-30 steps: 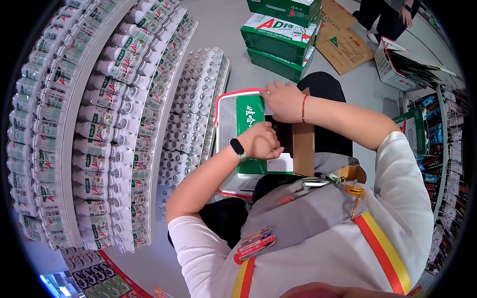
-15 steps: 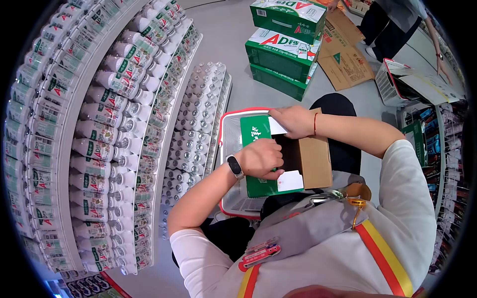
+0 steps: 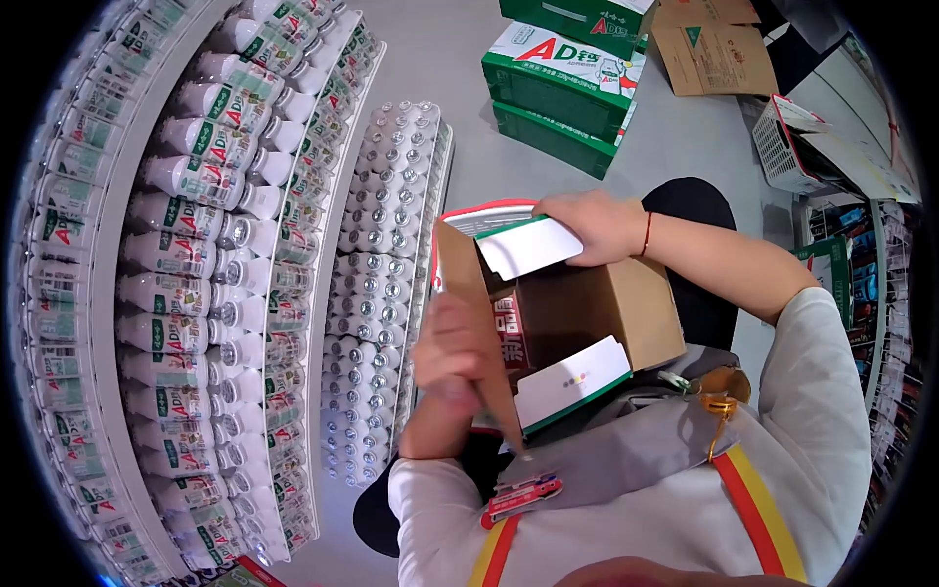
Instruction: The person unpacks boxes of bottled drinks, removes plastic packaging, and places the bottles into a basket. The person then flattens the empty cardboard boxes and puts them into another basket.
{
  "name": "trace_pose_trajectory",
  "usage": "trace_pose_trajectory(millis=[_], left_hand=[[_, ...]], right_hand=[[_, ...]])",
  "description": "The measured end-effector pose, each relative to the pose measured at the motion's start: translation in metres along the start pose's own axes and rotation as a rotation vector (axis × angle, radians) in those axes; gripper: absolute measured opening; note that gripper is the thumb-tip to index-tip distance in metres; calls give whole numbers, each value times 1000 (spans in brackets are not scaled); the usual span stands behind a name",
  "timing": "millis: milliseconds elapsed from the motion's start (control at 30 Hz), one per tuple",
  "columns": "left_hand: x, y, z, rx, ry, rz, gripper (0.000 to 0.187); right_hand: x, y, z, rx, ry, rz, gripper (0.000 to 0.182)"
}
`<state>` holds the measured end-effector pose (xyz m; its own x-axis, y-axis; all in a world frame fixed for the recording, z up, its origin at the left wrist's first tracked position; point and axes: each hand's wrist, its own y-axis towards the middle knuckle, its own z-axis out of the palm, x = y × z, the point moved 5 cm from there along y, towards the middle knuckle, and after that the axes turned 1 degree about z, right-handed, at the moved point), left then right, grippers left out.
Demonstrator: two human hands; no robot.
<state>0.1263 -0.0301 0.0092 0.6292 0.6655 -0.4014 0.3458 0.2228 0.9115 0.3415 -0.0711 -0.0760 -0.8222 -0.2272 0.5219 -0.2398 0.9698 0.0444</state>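
An opened carton (image 3: pixel 641 313) shows its brown inside, with white-and-green side flaps (image 3: pixel 572 382) spread and a tall brown flap (image 3: pixel 479 323) standing up on the left. Inside lies a red piece with white lettering (image 3: pixel 510 328). My right hand (image 3: pixel 597 227) holds the far corner of the carton, its fingers over the edge beside a white flap. My left hand (image 3: pixel 450 352), smeared by motion, is against the outer side of the brown flap. Under the carton shows the red rim of a white basket (image 3: pixel 489 208).
Bottle-filled shelves (image 3: pixel 186 264) curve along the left, with more bottles low beside them (image 3: pixel 377 264). Green cartons (image 3: pixel 562 78) are stacked ahead. Flattened cardboard (image 3: pixel 719 59) and another basket (image 3: pixel 782 147) lie at the upper right, near a person's arm. A goods shelf (image 3: pixel 871 293) stands at right.
The green top flap has swung up and left, opening the carton and showing its inside. My left hand has moved left with it. My right hand has shifted slightly right along the edge.
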Motion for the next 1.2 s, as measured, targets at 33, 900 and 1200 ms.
trace_pose_trajectory(millis=[33,900,1200], left_hand=[[5,-2,-7,-363,-166,8,42],[67,-68,65,-308,273,-442,63],[29,-69,75,-256,329,-515,51]], right_hand=[[-3,1,-3,-40,54,9,59],[118,-138,1,190,236,152,32],[-5,-20,-13,255,-441,298,68]])
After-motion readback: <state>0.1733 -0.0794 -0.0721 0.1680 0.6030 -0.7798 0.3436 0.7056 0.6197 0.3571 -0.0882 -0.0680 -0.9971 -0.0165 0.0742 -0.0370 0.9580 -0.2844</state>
